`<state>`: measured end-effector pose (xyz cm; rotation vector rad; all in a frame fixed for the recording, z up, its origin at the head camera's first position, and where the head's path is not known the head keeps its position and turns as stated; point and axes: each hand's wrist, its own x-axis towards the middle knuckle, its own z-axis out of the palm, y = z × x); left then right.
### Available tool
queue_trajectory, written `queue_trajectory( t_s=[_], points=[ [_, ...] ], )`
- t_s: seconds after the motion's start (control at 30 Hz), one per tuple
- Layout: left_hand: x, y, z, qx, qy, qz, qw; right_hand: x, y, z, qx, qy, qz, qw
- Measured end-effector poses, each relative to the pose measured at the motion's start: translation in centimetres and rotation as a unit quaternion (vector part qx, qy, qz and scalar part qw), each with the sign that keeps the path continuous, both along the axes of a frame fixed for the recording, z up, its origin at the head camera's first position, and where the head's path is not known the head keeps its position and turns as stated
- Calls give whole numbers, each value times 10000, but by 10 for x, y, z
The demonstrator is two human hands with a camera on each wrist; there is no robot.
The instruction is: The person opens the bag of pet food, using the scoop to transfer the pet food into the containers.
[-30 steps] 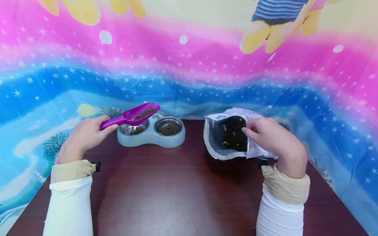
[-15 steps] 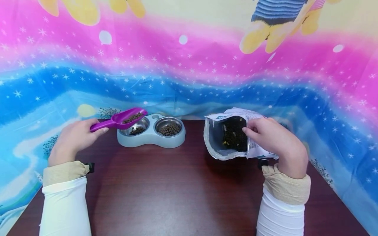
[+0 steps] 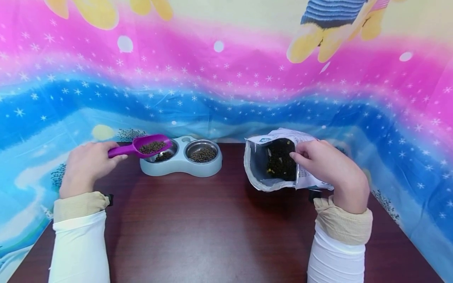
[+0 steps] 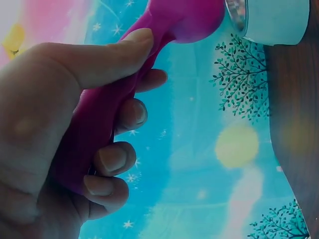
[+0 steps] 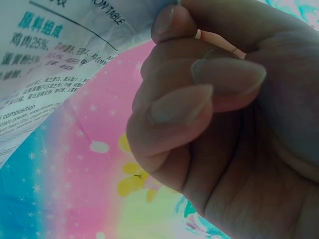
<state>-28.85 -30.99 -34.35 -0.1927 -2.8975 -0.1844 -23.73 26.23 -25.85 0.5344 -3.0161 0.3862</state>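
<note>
Over the left bowl (image 3: 174, 148) on the bench (image 3: 226, 228), the left hand (image 3: 86, 163) grips a purple scoop (image 3: 137, 146) holding kibble (image 3: 153, 148). Farther right, the right hand (image 3: 329, 167) pinches an open bag (image 3: 258, 162).

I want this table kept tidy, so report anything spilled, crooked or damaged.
Nothing stands out: kibble shows only in the scoop, the upright double bowl and the bag, with no visible spill on the table.

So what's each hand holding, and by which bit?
The left hand grips the purple scoop by its handle; the right hand pinches the open bag by the edge of its opening.
</note>
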Motion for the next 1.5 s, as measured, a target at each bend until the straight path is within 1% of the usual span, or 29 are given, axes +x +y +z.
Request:
queue_trajectory(
  t_s=[0.1, 0.23, 0.47, 0.7, 1.1, 1.27, 1.5],
  points=[
    [-1, 2, 1, -121, 66, 23, 9999, 0, 0, 0, 0, -5, -5, 10000],
    [-2, 7, 0, -295, 260, 34, 9992, 0, -1, 1, 5, 0, 1, 10000],
    [-5, 19, -3, -540, 805, 40, 9953, 0, -2, 0, 38, 26, 12, 10000],
    [-4, 28, -6, -484, 1405, 163, 9888, 0, -3, 0, 16, 3, 4, 10000],
    [-6, 30, -7, -422, 2153, 248, 9753, 0, -4, 1, 1, -44, -43, 10000],
    [-5, 30, -7, -379, 2275, 292, 9726, -1, -4, 1, 2, -43, -38, 10000],
    [-3, 30, -6, -393, 2219, 225, 9740, -1, -4, 0, 3, 7, -14, 10000]
  ],
)
